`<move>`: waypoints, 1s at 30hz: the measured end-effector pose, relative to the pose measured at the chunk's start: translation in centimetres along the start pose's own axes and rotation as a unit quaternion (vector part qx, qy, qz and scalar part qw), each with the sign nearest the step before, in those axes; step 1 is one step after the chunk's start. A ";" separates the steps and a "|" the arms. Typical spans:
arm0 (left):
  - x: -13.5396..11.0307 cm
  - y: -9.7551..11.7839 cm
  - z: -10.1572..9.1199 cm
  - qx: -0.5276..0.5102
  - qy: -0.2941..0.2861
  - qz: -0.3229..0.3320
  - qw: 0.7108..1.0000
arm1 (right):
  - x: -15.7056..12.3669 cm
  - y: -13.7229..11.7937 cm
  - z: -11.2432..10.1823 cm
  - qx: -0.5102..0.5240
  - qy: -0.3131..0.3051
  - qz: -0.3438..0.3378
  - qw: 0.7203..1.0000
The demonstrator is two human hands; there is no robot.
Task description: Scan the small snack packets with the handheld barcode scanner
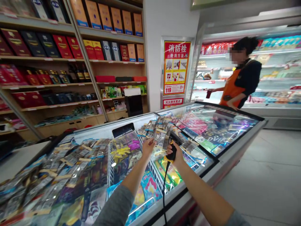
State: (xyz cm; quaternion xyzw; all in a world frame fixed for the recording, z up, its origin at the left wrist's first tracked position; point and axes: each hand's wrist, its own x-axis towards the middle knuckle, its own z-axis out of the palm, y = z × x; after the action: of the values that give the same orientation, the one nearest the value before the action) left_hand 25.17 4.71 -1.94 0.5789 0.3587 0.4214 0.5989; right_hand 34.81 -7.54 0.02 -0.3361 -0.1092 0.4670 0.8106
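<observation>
My right hand is wrapped around a black and yellow handheld barcode scanner, whose black cable hangs down over the freezer's front edge. My left hand is closed at the fingertips on the edge of a small clear plastic packet, in front of the scanner's head. What is inside the packet is too small to make out. Beyond both hands, a pile of similar packets lies on the glass top of the chest freezer.
More packets lie spread on the left of the freezer. Under the glass, wire baskets hold colourful bags. A person in an orange apron stands at the freezer's far end, before a lit display fridge. Shelves of boxed goods line the left wall.
</observation>
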 end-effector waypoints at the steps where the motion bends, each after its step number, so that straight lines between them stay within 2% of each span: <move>1: 0.2 -0.3 0.4 0.046 0.001 0.033 0.998 | 0.1 0.0 -0.1 0.012 0.006 0.000 1.000; 3: 0.3 -0.4 0.6 0.150 0.012 0.117 0.982 | 0.2 -0.1 0.0 0.028 0.021 -0.002 0.999; 5: 0.1 -0.2 0.5 0.247 0.027 0.186 0.951 | 0.3 -0.1 0.1 0.027 0.024 -0.002 0.999; 8: -0.5 0.4 0.6 0.336 0.022 0.216 0.917 | 0.3 -0.2 0.1 0.022 0.019 0.003 1.000; 13: -1.6 1.3 0.6 0.289 -0.013 0.200 0.936 | 0.2 -0.3 -0.2 0.018 0.010 0.003 1.000; 16: -2.4 2.5 -1.3 0.272 -0.015 0.211 0.939 | -0.3 -0.1 -0.1 0.024 0.008 -0.021 0.999; 18: -2.8 3.6 -3.8 0.287 -0.008 0.227 0.931 | -0.7 0.1 0.4 0.014 -0.008 -0.042 0.999; 21: -3.2 5.2 -9.2 0.330 0.030 0.226 0.916 | -1.1 1.2 2.4 -0.004 -0.040 -0.052 0.998; 24: -3.6 6.5 -15.7 0.407 0.096 0.180 0.890 | -1.7 3.3 5.8 -0.012 -0.069 -0.026 0.997; 27: -4.7 7.2 -22.2 0.493 0.166 0.132 0.844 | -2.6 6.4 9.8 -0.025 -0.101 0.015 0.994; 30: -6.5 7.2 -27.9 0.544 0.232 0.090 0.802 | -3.9 10.1 13.3 -0.036 -0.126 0.069 0.989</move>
State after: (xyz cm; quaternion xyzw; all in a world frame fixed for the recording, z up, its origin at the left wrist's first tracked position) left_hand -3.61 9.45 2.85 0.7241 0.6035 0.3309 0.0446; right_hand 19.23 -1.47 4.02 -0.3104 -0.2037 0.5558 0.7438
